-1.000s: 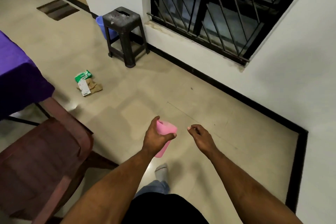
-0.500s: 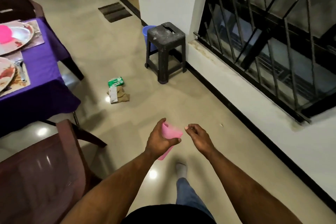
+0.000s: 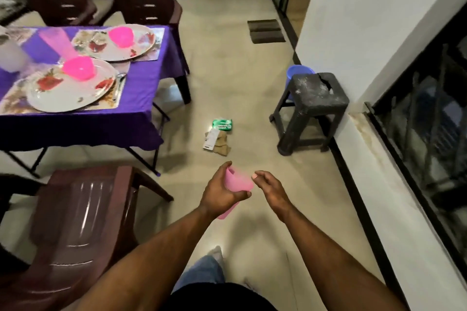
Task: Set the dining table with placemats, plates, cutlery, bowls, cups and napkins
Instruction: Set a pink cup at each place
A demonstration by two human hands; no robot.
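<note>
Pink plastic cup (image 3: 237, 184), tapered and smooth-walled, held in mid-air above the pale tiled floor (image 3: 227, 83). The left hand (image 3: 222, 194) grips it, thumb on the near wall and fingers (image 3: 227, 165) curled round the far side; the rim tilts forward and the base juts below the wrist (most of the wall is hidden by the palm). The right hand (image 3: 271, 189) hangs just beside the cup's rim, holding nothing, its fingers loosely curled; whether a fingertip touches the rim cannot be told.

Ahead and left of the cup stands the worktop (image 3: 141, 88) under a purple cloth. It bears two oval flowered plates (image 3: 68, 91) on printed placemats (image 3: 121, 98), each plate carrying a bright pink bowl (image 3: 79, 68). A second pink cup (image 3: 54, 40) and a white vessel (image 3: 11, 54) there are blurred; cutlery (image 3: 118, 86) beside the nearer plate is hard to make out. A glossy brown chair (image 3: 75, 222) sits left of the cup, partly cut off. Beyond the cup, a green packet (image 3: 222, 124) lies on the floor; to the right stands a dusty black stool (image 3: 313, 108).
</note>
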